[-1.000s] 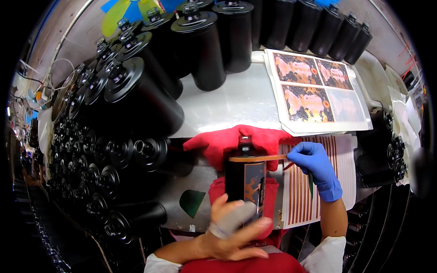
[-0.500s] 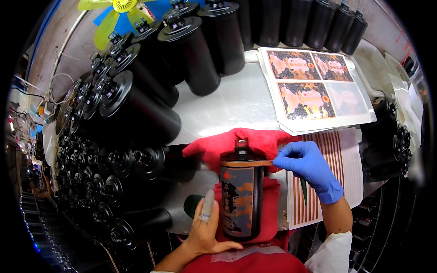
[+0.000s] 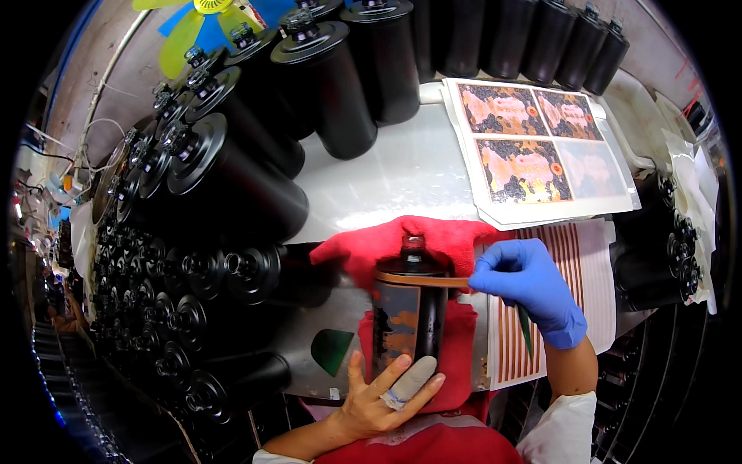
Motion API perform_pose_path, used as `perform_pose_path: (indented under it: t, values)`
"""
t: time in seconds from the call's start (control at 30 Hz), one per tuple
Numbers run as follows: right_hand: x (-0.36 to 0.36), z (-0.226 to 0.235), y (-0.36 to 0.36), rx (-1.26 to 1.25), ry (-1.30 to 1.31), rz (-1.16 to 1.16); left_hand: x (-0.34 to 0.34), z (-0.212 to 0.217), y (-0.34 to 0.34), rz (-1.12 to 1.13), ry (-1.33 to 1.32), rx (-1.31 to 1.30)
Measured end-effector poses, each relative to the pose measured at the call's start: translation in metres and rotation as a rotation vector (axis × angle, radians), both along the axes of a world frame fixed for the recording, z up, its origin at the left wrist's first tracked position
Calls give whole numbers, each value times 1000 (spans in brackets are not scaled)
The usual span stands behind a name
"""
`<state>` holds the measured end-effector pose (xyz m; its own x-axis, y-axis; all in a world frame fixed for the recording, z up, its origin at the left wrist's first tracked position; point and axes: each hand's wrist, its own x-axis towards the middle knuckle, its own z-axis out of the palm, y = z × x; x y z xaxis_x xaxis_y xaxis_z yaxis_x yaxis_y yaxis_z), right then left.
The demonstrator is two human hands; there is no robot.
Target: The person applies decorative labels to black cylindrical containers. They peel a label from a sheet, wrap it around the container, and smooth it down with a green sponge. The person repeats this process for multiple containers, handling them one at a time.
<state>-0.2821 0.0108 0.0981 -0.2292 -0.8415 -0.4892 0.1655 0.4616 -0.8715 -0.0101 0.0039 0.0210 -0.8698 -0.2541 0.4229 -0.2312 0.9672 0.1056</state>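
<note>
A black bottle (image 3: 408, 309) with an orange and dark printed label lies on a red cloth (image 3: 410, 238) on the white table (image 3: 394, 170), its neck pointing away from me. My left hand (image 3: 382, 396), bare with a wrapped finger, cups the bottle's base. My right hand (image 3: 527, 280) wears a blue glove and pinches a thin orange strip (image 3: 421, 279) that runs across the bottle's shoulder. A dark tool pokes down below the gloved hand.
Many black bottles (image 3: 232, 178) lie stacked to the left and along the back. A sheet of printed labels (image 3: 533, 147) sits at the back right, and a sheet of orange stripes (image 3: 576, 286) lies beside my right hand. More black bottles (image 3: 665, 255) stand at the right.
My left hand has shifted from gripping the bottle's lower body to cupping its base with fingers spread. The right hand stays on the orange strip at the shoulder.
</note>
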Motion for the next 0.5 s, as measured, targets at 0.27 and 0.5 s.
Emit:
perform_pose_path:
  t: [0.27,0.5]
  values:
    - [5,7,5,-106,-68,-135,-13,10,8,27,-15,23]
    - [16,22,2,-190,-50,-101,-21,12,15,69,-64,-10]
